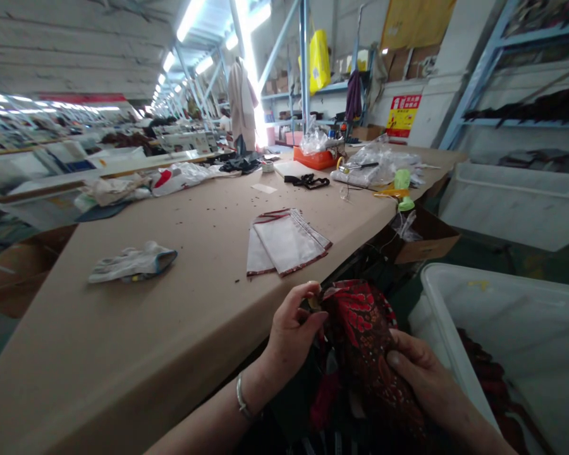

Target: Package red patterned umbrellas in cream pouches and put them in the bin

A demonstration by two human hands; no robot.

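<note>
A dark brown cloth with a red leaf-like pattern point(360, 316) hangs between my hands, beyond the table's near edge. My left hand point(289, 332) is closed at its upper left corner, thumb and fingers pinched together. A small yellowish thing point(314, 304) shows between those fingertips; what it is I cannot make out. My right hand point(420, 373) grips the cloth's right side, thumb on top and fingers partly hidden behind. On the table beyond lie white cloth pieces with dark red edging point(284, 243), overlapping one another.
A brown-covered table point(208, 303) stretches ahead, with a work glove point(133, 262) on its left. Farther back are black straps point(307, 181), an orange tray point(315, 158) and clear plastic bags point(379, 161). A white bin point(502, 284) with dark red cloth stands at my right.
</note>
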